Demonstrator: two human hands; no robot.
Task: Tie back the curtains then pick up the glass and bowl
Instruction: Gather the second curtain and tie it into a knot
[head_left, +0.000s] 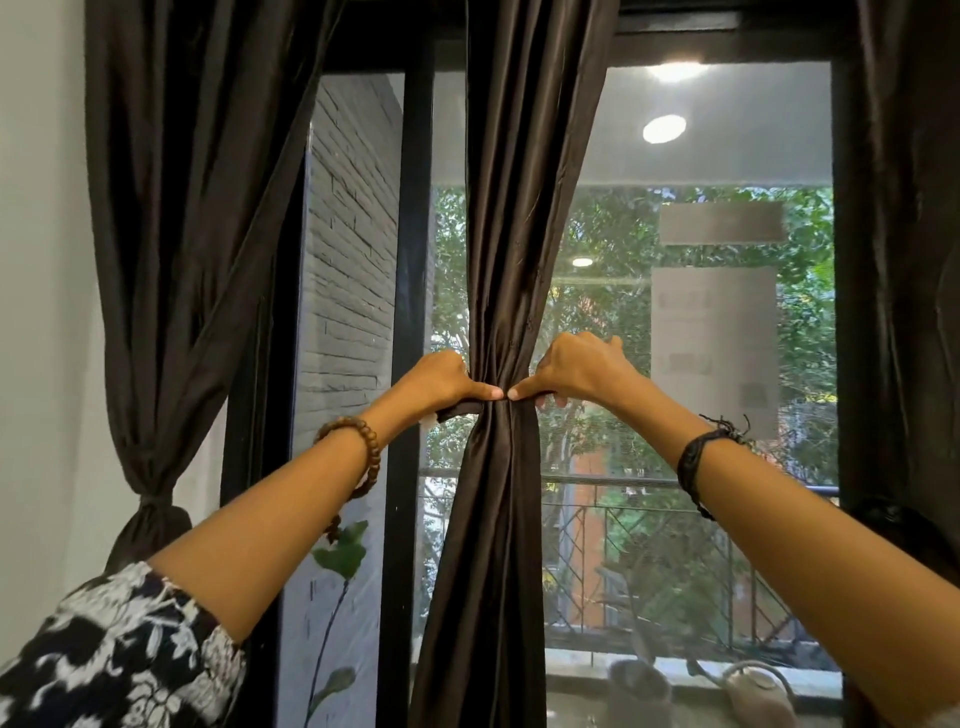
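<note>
Floral black-and-white sleeve fabric (104, 654) is showing nearest, on the left arm, with a wooden bead bracelet (358, 441) further up at that wrist and a dark cord band (696, 457) at the right one. Beyond these, both hands are working at the dark brown satin middle curtain (498, 260): the left hand (441, 382) is gripping a dark fabric tie-back strip (460, 409) against the gathered cloth, and the right hand (576, 369) is pinching the bunch from the other side, thumbs nearly meeting. So the tying step appears to be under way for this panel, while the dark left curtain (150, 512) is already hanging knotted. Next, the strip likely needs wrapping round and fastening. Farther off, the black-framed window (415, 260) is showing trees; glass and bowl are not appearing.
</note>
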